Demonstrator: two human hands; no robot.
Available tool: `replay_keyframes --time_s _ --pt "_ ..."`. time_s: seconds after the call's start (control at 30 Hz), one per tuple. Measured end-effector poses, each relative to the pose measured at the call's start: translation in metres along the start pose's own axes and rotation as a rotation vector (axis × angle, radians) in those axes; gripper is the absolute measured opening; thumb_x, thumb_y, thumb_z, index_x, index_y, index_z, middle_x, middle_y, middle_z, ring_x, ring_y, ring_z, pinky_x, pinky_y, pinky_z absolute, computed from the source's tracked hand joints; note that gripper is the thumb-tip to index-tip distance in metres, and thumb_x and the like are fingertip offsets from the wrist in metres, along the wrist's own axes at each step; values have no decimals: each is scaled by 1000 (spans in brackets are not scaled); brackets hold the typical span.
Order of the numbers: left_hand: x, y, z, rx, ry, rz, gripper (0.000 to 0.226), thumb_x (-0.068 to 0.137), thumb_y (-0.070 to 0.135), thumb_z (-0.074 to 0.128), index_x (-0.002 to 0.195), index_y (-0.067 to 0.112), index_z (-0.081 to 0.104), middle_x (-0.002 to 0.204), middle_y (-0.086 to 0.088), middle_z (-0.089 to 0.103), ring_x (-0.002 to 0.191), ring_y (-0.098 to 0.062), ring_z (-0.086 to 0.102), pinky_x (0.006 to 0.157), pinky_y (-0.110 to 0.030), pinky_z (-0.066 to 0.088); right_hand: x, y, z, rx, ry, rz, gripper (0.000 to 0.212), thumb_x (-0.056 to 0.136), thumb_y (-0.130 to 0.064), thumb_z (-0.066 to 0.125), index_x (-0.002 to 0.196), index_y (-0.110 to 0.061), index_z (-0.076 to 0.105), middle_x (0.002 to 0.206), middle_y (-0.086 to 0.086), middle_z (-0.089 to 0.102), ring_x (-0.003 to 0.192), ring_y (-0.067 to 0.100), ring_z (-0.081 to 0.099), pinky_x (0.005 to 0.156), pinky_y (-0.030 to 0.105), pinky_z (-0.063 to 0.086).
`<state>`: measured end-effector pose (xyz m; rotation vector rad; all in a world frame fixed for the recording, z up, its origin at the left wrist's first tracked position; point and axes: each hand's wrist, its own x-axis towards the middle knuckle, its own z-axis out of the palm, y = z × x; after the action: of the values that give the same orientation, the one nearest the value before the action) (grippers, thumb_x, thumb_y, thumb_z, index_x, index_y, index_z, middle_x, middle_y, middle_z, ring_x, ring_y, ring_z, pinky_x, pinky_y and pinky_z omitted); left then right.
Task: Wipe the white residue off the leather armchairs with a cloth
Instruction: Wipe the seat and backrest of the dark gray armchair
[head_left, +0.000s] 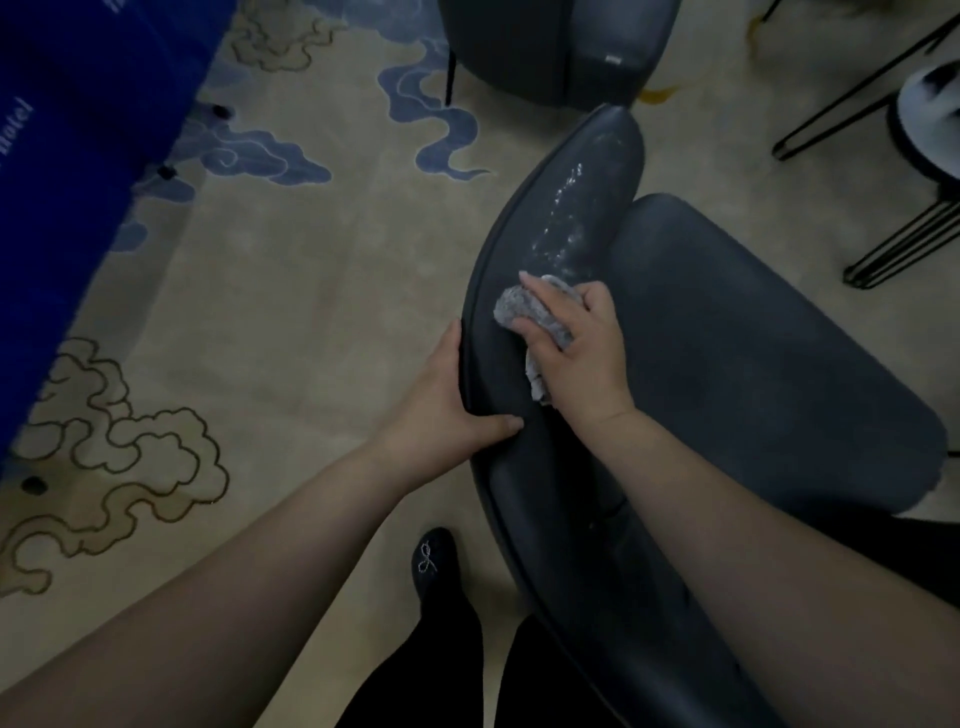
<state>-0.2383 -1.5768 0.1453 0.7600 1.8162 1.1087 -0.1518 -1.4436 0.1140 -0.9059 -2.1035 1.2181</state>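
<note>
Here my right hand (576, 343) presses a grey cloth (524, 312) flat against the inner side of the backrest of the dark leather armchair (753, 364), with my fingers spread over the cloth and curled a little around it. Just above the cloth, the white residue (569, 208) lies in a streak along the upper part of the backrest. My left hand (447, 400) grips the outer edge of the backrest, the thumb on the inner side and the fingers behind. A second dark armchair (550, 47) stands further away on the patterned carpet (311, 260). My black shoe (434, 558) is beside the chair.
</note>
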Motion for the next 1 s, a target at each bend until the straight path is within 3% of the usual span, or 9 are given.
replay_keyframes --time_s 0.03,0.13,0.23,0.33,0.43,0.57,0.7,0.9,1.0 --pt "4 1 -3 15 -17 13 87 70 10 82 113 67 33 113 46 50 105 9 58 82 -9 47 -4 -1 -1 -10 -28 -39 41 84 -12 71 123 -19 63 95 -10 36 79 -7 53 76 3 43" --pt "15 0 -11 22 -70 37 86 69 10 83 117 61 33 116 39 53 107 6 58 85 -12 48 -8 1 -3 -153 -75 -171 46 80 -14 74 124 -14 63 96 4 40 89 6 46 89 4 35" --pt "25 -4 -16 13 -114 37 87 68 11 84 122 56 33 119 31 56 107 4 59 86 -14 49 6 1 1 -145 -26 -101 43 82 -8 72 124 -12 63 96 11 41 85 10 48 84 1 36" --pt "33 -6 -20 9 -136 37 91 69 12 84 136 44 32 126 28 53 112 3 57 93 -18 48 24 4 8 -190 59 -88 41 82 -9 72 123 -12 64 95 9 39 87 11 46 86 1 34" --pt "43 -6 -22 8 -142 23 100 68 14 85 148 28 26 137 15 49 121 -6 53 103 -32 45 43 13 7 -257 70 -110 40 82 -12 72 122 -12 65 94 7 38 90 16 44 89 5 32" --pt "64 -4 -20 -17 -138 -1 102 68 17 85 149 26 24 141 5 48 127 -13 50 106 -40 43 69 25 5 -296 58 -151 39 83 -14 71 121 -12 65 94 8 38 90 17 42 89 5 31" --pt "86 3 -19 38 -90 21 98 67 17 85 147 24 28 138 7 49 125 -8 49 105 -37 43 89 35 3 -324 85 -167 39 83 -16 71 122 -11 65 93 8 37 88 17 42 88 16 35" --pt "119 12 -18 130 -69 -10 109 66 22 87 152 20 19 150 2 37 136 -13 39 111 -37 37 104 47 2 -283 113 -178 39 83 -14 70 121 -10 65 91 9 37 87 18 43 86 9 34" --pt "132 19 -11 188 10 17 95 65 26 86 143 26 33 137 10 49 120 -2 49 99 -18 43 114 52 0 -273 105 -186 40 83 -13 71 122 -9 65 91 9 37 86 19 43 86 10 35"
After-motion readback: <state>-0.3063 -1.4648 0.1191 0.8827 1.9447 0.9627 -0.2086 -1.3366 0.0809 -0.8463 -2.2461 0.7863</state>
